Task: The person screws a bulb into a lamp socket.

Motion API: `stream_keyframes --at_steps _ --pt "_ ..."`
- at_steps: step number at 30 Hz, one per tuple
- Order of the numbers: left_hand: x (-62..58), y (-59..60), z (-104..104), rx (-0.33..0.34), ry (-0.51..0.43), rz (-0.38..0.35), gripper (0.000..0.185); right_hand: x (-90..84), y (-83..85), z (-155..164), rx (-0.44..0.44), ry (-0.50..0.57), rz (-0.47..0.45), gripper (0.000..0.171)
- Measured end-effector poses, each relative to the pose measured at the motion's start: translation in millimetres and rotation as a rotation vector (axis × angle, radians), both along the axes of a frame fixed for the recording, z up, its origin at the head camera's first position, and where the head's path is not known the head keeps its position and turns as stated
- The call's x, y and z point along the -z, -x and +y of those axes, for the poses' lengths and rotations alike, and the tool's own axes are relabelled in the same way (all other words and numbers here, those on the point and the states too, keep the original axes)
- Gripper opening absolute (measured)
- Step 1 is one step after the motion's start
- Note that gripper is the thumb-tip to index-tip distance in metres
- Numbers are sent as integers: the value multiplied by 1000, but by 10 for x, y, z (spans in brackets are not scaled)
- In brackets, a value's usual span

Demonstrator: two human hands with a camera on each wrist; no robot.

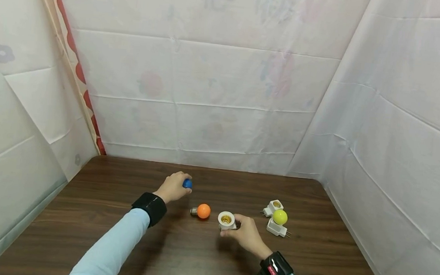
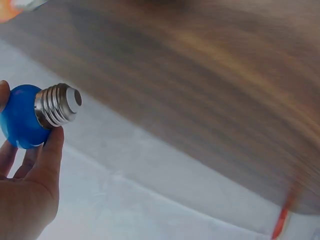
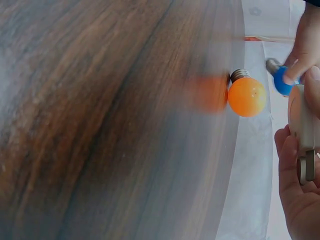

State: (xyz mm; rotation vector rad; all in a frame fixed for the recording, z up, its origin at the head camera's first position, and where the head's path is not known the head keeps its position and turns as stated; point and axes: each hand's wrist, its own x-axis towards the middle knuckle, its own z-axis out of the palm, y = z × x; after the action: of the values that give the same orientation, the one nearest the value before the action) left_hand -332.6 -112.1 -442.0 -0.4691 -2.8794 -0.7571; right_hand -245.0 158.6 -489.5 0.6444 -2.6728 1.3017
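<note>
My left hand (image 1: 174,187) holds a blue light bulb (image 2: 22,117) above the table; in the left wrist view its silver screw base sticks out past the fingers. My right hand (image 1: 250,235) grips a white lamp socket (image 1: 226,219), whose round brass-lined opening faces up toward the head camera. Between the two hands an orange light bulb (image 1: 203,211) lies on its side on the table, touched by neither, with its screw base pointing left. The right wrist view shows the socket's edge in the fingers, with the blue bulb beyond it.
To the right of my right hand stand another white socket (image 1: 275,206) and a white socket plug (image 1: 276,228) bearing a yellow-green bulb (image 1: 280,217). The dark wooden table (image 1: 122,175) is bordered by white cloth (image 1: 205,127) at the back and sides.
</note>
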Motion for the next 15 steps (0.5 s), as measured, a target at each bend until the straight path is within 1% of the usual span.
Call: stream_keyframes --at_steps 5,8,12,15 --pt "-231 -116 76 34 -134 5 45 -17 -5 -14 -4 11 5 37" --pt "-348 -223 132 67 -187 5 45 -23 -7 -23 1 11 3 37" --pt "-462 -398 227 114 -277 -10 44 -38 -18 -34 7 10 -4 38" --pt "-519 -535 310 150 -352 -9 44 -52 -27 -52 2 21 -4 39"
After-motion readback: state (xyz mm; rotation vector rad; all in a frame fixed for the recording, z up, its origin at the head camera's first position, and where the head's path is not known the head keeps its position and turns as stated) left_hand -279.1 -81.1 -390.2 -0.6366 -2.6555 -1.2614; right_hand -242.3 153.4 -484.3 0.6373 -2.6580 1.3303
